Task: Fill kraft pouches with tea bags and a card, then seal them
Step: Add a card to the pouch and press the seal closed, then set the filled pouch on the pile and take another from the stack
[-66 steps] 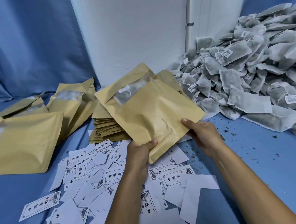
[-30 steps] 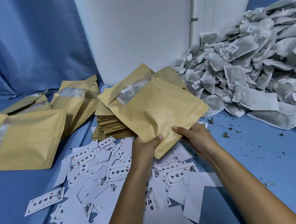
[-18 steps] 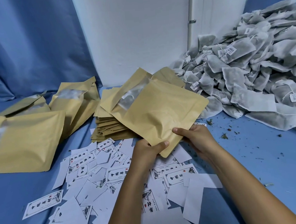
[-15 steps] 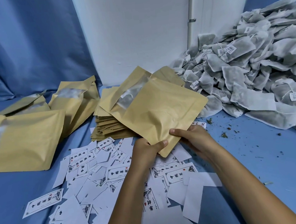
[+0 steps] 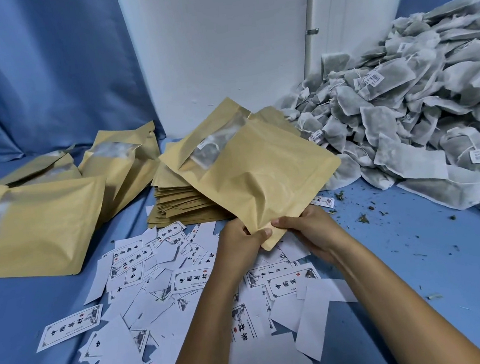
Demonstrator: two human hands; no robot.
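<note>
— Kraft paper, tan and creased: what does the pouch [image 5: 264, 173] in the hands look like?

— Square, puffed a little, with a clear window strip near its far end showing a tea bag and its white tag inside. It is tilted, one corner pointing down toward the person.

— How much room is around it?

— Little on the near side. Printed cards [image 5: 183, 278] lie scattered over the blue-covered worktop [image 5: 434, 265] from its middle to the near edge, many face down. Just behind the pouch sits a flat stack of empty pouches [image 5: 176, 199]. Filled pouches [image 5: 40, 224] lie toward the left edge (at least three, some leaning on each other). A big heap of tea bags [image 5: 418, 100] fills the far right corner, against a white panel [image 5: 220, 45]. Bare cloth with loose tea crumbs shows along the right side, between the heap and the near edge.

— And the hands?

— Both pinch that lowest corner, held above the cards. The left hand [image 5: 239, 246] has its thumb on the top face, fingers curled behind. The right hand [image 5: 311, 230] grips just beside it, thumb on top, thumb tips nearly touching. The pouch rises away from them toward the far edge, its upper part over the stack.
</note>
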